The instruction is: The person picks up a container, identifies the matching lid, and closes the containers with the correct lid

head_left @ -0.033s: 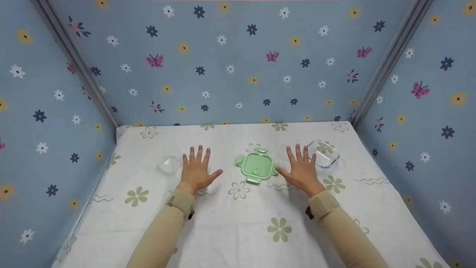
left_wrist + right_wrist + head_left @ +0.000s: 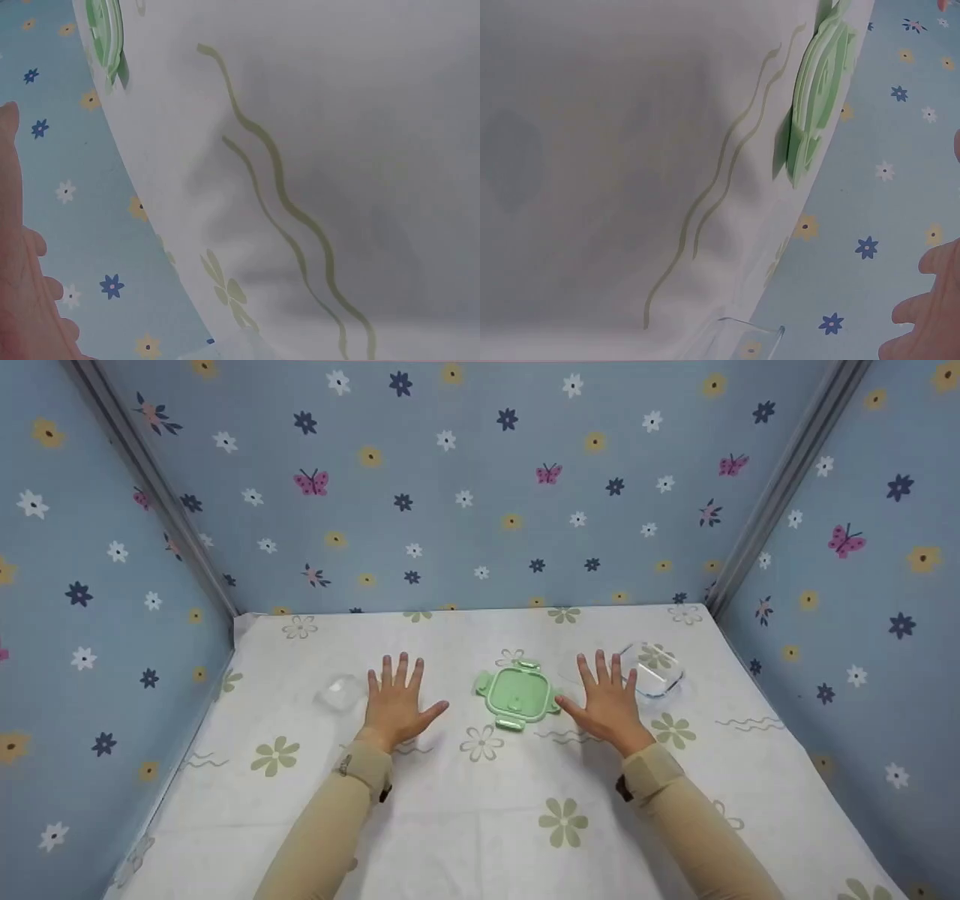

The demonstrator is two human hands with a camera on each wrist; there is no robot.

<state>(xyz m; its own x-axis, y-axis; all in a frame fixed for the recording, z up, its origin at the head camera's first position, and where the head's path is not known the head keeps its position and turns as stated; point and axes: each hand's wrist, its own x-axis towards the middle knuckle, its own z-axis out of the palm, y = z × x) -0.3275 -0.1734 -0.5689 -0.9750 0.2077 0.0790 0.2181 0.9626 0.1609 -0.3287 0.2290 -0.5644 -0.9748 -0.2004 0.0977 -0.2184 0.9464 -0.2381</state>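
Observation:
My left hand [image 2: 395,706] is held over the table with its fingers spread and holds nothing. To its left lies a small clear, crumpled-looking thing [image 2: 341,693]; its kind is hard to make out. My right hand [image 2: 609,708] is also spread and holds nothing, its fingers partly in front of a clear glass container [image 2: 660,671]. Between the hands lies a square green lid [image 2: 519,694] with clip flaps on its sides, near the right thumb. In the right wrist view the lid [image 2: 817,101] is seen edge-on, and the container's rim [image 2: 739,326] shows at the bottom.
A white cloth with green flowers [image 2: 480,787] covers the table. Blue patterned walls [image 2: 465,450] enclose it at the back and both sides, with grey posts [image 2: 780,502] in the corners. Left of the right fingers is a faint clear outline [image 2: 571,669].

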